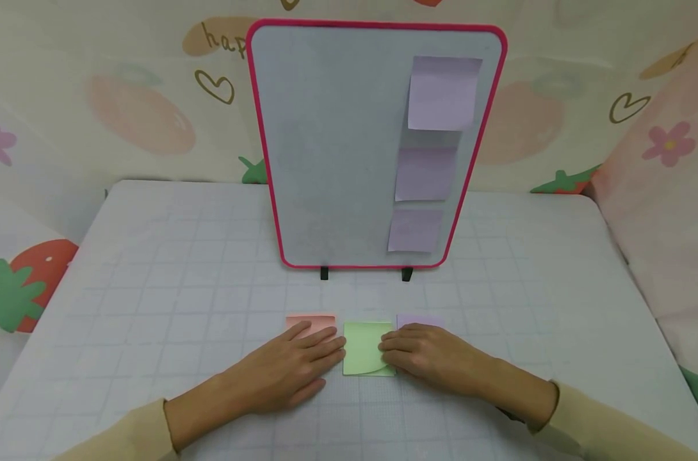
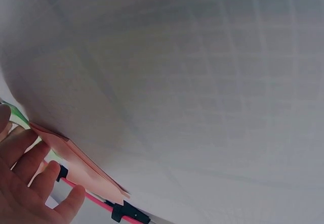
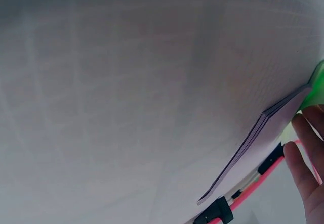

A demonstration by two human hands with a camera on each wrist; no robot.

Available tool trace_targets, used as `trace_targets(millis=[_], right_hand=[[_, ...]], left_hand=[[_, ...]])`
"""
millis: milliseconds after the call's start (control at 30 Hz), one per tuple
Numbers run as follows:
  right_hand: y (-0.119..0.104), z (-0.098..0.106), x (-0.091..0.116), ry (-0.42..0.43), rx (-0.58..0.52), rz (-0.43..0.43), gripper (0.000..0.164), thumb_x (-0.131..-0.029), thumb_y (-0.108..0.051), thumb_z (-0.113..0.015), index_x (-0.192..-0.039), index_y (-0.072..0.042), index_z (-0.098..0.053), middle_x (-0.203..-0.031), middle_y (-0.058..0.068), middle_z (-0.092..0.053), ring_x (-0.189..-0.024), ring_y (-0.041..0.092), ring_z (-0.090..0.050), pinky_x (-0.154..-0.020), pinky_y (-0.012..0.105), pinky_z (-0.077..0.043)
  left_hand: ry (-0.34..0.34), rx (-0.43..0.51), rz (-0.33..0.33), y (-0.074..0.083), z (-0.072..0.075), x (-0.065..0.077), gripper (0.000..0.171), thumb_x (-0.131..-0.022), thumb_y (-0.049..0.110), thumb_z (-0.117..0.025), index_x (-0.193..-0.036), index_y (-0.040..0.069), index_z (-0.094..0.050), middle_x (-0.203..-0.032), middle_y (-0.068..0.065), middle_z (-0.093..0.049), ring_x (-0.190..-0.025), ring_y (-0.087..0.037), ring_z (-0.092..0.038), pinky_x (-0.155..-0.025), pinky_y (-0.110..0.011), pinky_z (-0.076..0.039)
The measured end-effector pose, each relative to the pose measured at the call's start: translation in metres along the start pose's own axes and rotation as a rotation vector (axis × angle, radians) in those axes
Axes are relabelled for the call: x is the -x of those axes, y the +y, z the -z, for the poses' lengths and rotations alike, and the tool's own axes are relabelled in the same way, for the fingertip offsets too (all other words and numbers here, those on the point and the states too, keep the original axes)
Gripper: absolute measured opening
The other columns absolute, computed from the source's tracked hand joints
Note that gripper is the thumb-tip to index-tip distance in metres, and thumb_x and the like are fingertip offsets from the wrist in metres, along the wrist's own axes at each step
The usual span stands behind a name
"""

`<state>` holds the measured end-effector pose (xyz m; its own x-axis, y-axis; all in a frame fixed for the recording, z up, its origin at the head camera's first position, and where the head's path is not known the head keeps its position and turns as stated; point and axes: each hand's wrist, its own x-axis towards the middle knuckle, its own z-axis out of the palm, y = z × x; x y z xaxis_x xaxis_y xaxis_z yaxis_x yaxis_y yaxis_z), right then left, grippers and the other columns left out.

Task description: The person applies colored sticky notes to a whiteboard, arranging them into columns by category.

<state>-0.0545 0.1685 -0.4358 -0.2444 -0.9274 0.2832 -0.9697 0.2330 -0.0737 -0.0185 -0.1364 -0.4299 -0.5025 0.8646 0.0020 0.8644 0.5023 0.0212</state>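
A pale green sticky-note pad (image 1: 363, 346) lies on the table between both hands, its top sheet curling up at the lower right corner. My right hand (image 1: 435, 358) pinches that sheet at its right side; the thumb is hidden in the head view. My left hand (image 1: 297, 368) spreads over a pink sticky-note pad (image 1: 314, 319), its fingertips right at the green pad's left edge. The pink pad (image 2: 83, 166) also shows beside the left fingers in the left wrist view. Partly under the right hand lies a purple sticky-note pad (image 1: 421, 319), seen edge-on in the right wrist view.
Behind the pads stands a whiteboard (image 1: 332, 147) with a pink-red frame, on black feet (image 1: 324, 273). Three purple sticky notes (image 1: 444, 94) hang in a column down its right side. A pale grid-patterned cloth (image 1: 170, 275) covers the table; a strawberry-print curtain (image 1: 141, 115) hangs behind.
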Motion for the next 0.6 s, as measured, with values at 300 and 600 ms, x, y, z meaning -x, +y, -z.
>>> trace_targets(millis=[300,600], right_hand=[[-0.0001,-0.0021,-0.0028,0.089,-0.039,0.008,0.021,-0.077,0.003,-0.076,-0.092,-0.009,-0.069,-0.099,-0.002,-0.071,-0.096,0.012,-0.068,-0.088,0.030,-0.054],[0.0023,-0.0011,-0.0028,0.068,-0.099,-0.046,0.021,-0.075,0.001,-0.081,-0.090,-0.010,-0.073,-0.098,-0.005,-0.073,-0.095,0.011,-0.068,-0.088,0.031,-0.054]], left_hand=[[0.010,0.000,-0.005,-0.0004,-0.0016,0.0009,0.049,-0.098,0.033,-0.057,-0.142,0.012,-0.055,-0.147,-0.003,-0.052,-0.137,-0.021,-0.046,-0.109,-0.050,-0.039],[0.013,-0.005,-0.005,-0.0001,-0.0004,0.0010,0.049,-0.098,0.034,-0.057,-0.142,0.011,-0.055,-0.148,-0.003,-0.051,-0.137,-0.021,-0.046,-0.109,-0.050,-0.040]])
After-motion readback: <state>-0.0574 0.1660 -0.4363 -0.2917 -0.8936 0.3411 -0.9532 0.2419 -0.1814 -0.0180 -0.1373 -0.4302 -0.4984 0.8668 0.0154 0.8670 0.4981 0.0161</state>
